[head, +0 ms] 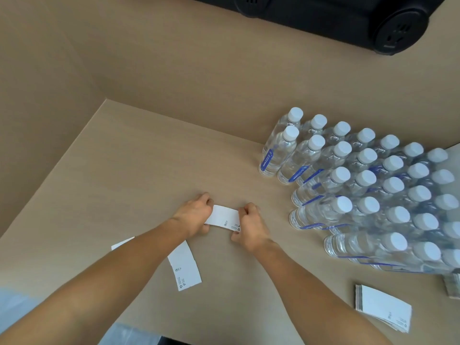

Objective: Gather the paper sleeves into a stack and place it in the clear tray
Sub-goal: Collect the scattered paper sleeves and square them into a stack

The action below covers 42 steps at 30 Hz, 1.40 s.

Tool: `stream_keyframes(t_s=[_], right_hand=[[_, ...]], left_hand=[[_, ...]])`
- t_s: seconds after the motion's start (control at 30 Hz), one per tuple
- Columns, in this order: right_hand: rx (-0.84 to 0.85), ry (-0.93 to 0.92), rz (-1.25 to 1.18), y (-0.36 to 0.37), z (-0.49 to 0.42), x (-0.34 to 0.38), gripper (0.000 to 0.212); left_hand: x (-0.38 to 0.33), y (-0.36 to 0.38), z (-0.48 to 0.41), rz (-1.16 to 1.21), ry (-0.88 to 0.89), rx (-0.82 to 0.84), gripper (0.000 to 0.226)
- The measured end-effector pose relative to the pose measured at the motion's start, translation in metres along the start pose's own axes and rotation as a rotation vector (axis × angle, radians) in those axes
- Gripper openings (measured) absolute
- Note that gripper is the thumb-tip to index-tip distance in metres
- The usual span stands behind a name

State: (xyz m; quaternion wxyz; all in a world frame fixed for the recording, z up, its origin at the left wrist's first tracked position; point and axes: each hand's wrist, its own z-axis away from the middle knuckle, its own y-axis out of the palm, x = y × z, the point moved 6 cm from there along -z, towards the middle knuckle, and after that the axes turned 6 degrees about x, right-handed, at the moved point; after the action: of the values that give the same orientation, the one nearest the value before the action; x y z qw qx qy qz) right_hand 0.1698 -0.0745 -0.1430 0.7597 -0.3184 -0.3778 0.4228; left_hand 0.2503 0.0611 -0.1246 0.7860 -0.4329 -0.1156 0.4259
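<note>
A white paper sleeve (224,217) with small black print lies flat at the middle of the tan table, held at both ends. My left hand (195,214) pinches its left end and my right hand (250,226) pinches its right end. Another loose sleeve (185,268) lies under my left forearm, and the corner of a third sleeve (122,243) shows further left. A stack of sleeves (383,308) sits near the front right edge of the table. I see no clear tray in the head view.
Many clear water bottles (368,185) with white caps and blue labels stand packed at the right. A black device (373,18) lies along the far edge. A small stack of something (451,285) peeks in at the right edge. The tan tabletop (139,175) stretches left.
</note>
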Motion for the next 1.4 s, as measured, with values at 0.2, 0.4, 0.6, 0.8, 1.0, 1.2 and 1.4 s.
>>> stream_keyframes(t_s=[0.2,0.4,0.6,0.8,1.0,1.2,1.4], right_hand=[[0.039,0.0,0.077,-0.009,0.008,-0.001,0.075],[-0.215,-0.026,-0.153,-0.01,0.041,0.013,0.054],[-0.075,0.043,-0.161,0.044,0.082,0.058,0.052],[-0.009,0.226,-0.294,0.093,0.112,0.085,0.068],[-0.199,0.388,-0.346,0.124,0.134,0.116,0.076],[-0.277,0.429,-0.431,0.13,0.138,0.122,0.055],[-0.145,0.43,-0.322,0.121,0.144,0.111,0.056]], left_hand=[[0.008,-0.006,0.02,-0.02,0.025,-0.001,0.094],[0.043,-0.011,0.077,-0.085,0.038,0.002,0.069],[0.041,0.021,0.102,-0.3,0.196,0.098,0.061],[0.044,0.041,0.105,-0.446,0.36,0.189,0.081],[0.047,0.05,0.115,-0.436,0.47,0.07,0.062],[0.047,0.054,0.118,-0.437,0.525,0.022,0.02],[0.045,0.06,0.123,-0.428,0.359,0.099,0.042]])
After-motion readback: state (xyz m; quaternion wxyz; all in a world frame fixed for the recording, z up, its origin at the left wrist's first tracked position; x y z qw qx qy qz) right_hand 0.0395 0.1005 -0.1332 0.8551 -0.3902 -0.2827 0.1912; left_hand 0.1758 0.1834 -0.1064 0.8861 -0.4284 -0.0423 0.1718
